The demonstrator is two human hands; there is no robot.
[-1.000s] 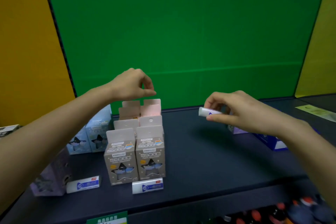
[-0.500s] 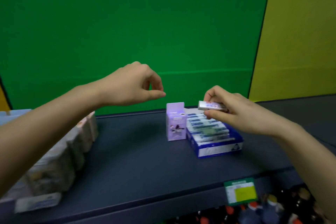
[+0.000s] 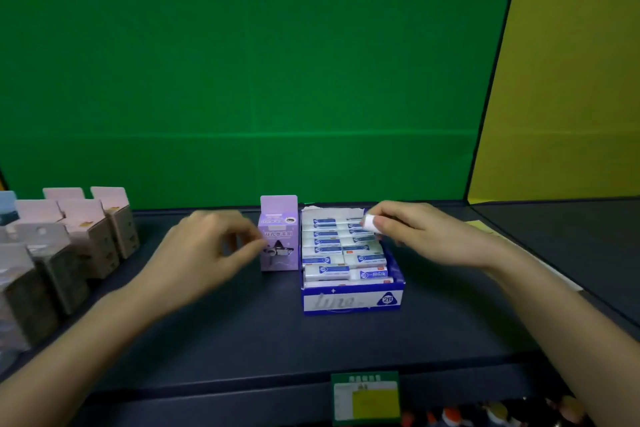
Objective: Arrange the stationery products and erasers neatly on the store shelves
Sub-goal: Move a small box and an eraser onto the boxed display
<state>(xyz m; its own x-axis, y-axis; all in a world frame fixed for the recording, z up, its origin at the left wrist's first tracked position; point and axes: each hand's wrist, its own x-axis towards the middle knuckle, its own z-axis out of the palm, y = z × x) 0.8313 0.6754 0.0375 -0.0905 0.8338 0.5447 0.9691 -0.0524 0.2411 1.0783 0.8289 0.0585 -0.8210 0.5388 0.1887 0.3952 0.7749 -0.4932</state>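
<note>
Eraser [image 3: 369,222], pinched in right hand [image 3: 412,236], now lowered over box [image 3: 351,302], centre frame; placement looks near. Left hand [image 3: 211,253] drops beside purple carton [image 3: 278,236], grip unclear.

A shop: display shelf [image 3: 242,333] with a price label [image 3: 365,397] on its edge, holding boxed erasers [image 3: 346,253]

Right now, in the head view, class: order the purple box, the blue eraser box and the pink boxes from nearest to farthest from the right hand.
1. Blue eraser box: directly under the right hand.
2. Purple box: just left of that box.
3. Pink boxes: far to the left.
</note>
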